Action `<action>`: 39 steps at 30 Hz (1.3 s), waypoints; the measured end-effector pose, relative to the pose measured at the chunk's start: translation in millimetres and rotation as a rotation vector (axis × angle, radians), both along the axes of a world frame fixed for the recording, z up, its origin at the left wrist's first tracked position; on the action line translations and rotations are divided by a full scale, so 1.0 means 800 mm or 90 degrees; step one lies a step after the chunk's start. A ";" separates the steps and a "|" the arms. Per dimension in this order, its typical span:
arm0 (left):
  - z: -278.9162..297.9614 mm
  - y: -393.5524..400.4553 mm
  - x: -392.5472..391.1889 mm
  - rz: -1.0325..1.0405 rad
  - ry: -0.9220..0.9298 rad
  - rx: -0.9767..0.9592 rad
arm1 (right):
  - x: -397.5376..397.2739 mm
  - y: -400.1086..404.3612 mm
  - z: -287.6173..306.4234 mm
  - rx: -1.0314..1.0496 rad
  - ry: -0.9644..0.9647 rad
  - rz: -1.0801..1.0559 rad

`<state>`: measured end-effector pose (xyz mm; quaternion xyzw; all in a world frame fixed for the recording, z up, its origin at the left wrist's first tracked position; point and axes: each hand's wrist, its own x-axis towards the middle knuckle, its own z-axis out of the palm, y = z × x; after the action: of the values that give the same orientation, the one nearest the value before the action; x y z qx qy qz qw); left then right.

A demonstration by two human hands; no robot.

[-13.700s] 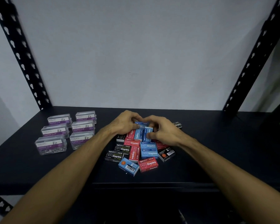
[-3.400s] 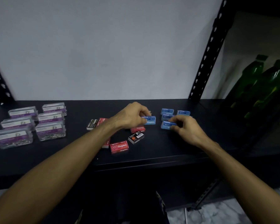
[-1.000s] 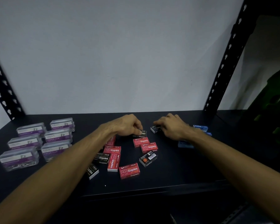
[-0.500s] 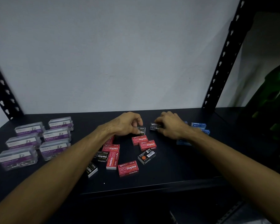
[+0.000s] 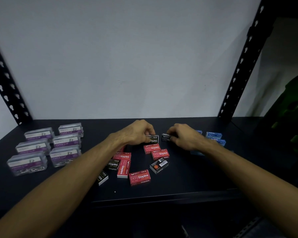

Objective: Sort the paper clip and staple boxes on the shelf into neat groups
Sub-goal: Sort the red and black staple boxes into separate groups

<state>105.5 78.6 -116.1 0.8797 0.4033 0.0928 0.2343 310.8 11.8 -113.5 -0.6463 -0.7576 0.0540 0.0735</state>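
Left hand (image 5: 138,133) pinches a black staple box (image 5: 153,139) at back-centre of the shelf (image 5: 187,182); right hand (image 5: 184,137) pinches a second black staple box (image 5: 165,138) just beside it, prob. starting a black group. Blue staple boxes (image 5: 213,135) grouped far right, paper clip boxes (image 5: 65,142) in rows far left. Red staple boxes (image 5: 139,177) and other black ones lie mixed in front, unsorted.

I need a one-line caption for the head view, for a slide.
Left hand and right hand each hold a black staple box at the shelf back, red boxes unsorted.
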 end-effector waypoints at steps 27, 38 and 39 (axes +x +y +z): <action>0.034 0.050 -0.139 0.195 0.096 0.035 | -0.133 0.077 0.008 0.010 0.099 0.072; 0.018 0.051 -0.137 0.188 0.131 0.080 | -0.152 0.100 -0.008 0.000 0.085 0.089; 0.017 0.051 -0.138 0.187 0.131 0.083 | -0.153 0.101 -0.009 0.003 0.086 0.090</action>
<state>-4.6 119.6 -102.4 0.8294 0.5426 0.0612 0.1184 188.5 92.7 -120.9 -0.5860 -0.7947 0.1008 0.1219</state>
